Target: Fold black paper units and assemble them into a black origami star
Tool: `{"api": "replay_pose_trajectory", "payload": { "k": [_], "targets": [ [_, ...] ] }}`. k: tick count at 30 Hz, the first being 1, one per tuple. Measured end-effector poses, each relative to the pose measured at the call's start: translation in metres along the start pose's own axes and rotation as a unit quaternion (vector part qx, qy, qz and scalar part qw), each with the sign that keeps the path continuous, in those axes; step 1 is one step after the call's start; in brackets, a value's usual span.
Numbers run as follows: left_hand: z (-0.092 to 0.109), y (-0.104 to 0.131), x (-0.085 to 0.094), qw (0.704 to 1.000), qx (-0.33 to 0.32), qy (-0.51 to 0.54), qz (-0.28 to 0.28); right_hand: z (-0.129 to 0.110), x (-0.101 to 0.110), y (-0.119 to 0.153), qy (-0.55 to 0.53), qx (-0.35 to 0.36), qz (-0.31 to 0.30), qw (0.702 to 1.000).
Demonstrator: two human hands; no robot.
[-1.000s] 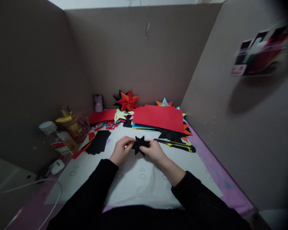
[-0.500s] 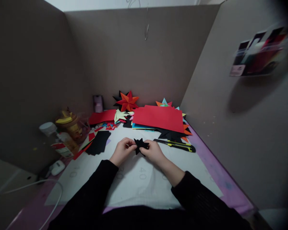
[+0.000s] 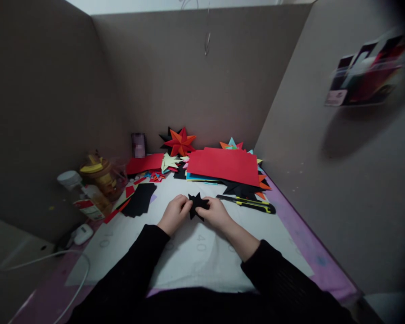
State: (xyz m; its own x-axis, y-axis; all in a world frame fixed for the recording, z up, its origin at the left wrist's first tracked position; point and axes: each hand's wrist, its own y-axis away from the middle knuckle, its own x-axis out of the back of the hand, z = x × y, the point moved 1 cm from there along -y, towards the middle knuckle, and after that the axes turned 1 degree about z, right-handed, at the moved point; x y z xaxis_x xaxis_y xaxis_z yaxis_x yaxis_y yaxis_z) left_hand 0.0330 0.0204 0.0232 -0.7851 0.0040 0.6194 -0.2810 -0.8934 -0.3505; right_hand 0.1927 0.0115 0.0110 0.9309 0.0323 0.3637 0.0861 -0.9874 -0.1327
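A small black paper star (image 3: 198,206) is held between my two hands, above the white sheet (image 3: 202,265) with printed numbers. My left hand (image 3: 176,213) pinches its left points between thumb and fingers. On the other side, my right hand (image 3: 217,213) grips the right points, its thumb lying on the star's front. Just right of my right hand lies a black and yellow utility knife (image 3: 248,204). Black paper pieces (image 3: 140,200) lie in a fanned pile to the left.
Red sheets (image 3: 224,166) lie stacked at the back, near a red-orange star (image 3: 180,142). At left stand a white-capped bottle (image 3: 91,198), a yellow-lidded container (image 3: 99,173) and a white charger (image 3: 82,234) with a cable. Grey panels surround the table.
My left hand's thumb and fingers have closed together more tightly at the star's left side, and the star has turned slightly. My right hand has barely moved.
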Motion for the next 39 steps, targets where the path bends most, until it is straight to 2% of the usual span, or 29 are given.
{"api": "replay_pose_trajectory", "payload": {
  "k": [3,5,11,16,23,28,33,35,39],
  "targets": [
    [-0.004,0.000,0.000,0.998,0.030,0.052,0.016,0.000,0.002,-0.001,-0.042,-0.046,0.001,0.998],
    [-0.005,-0.001,0.002,0.998,0.025,0.053,0.021,-0.001,0.003,-0.001,-0.065,-0.055,-0.005,0.996],
    [-0.005,-0.002,0.004,0.999,0.003,0.024,0.041,-0.003,0.002,0.001,-0.072,-0.036,-0.011,0.997],
    [-0.004,-0.001,0.002,0.995,0.044,0.073,0.050,-0.005,0.003,0.002,-0.108,-0.037,0.000,0.994],
    [-0.004,-0.002,0.000,0.973,0.084,0.212,0.028,0.001,0.003,-0.001,-0.181,-0.064,-0.011,0.981],
    [-0.006,-0.005,0.000,0.954,0.116,0.275,0.020,0.003,0.001,-0.003,-0.244,-0.073,-0.002,0.967],
    [-0.003,-0.002,-0.004,0.918,0.177,0.346,-0.080,0.004,0.000,-0.001,-0.247,-0.077,-0.049,0.965],
    [-0.003,-0.002,-0.005,0.920,0.186,0.338,-0.068,0.006,-0.001,-0.002,-0.261,-0.089,-0.068,0.959],
    [-0.004,-0.003,-0.004,0.915,0.216,0.341,-0.027,0.010,-0.001,-0.005,-0.318,-0.146,-0.051,0.935]
  ]
}}
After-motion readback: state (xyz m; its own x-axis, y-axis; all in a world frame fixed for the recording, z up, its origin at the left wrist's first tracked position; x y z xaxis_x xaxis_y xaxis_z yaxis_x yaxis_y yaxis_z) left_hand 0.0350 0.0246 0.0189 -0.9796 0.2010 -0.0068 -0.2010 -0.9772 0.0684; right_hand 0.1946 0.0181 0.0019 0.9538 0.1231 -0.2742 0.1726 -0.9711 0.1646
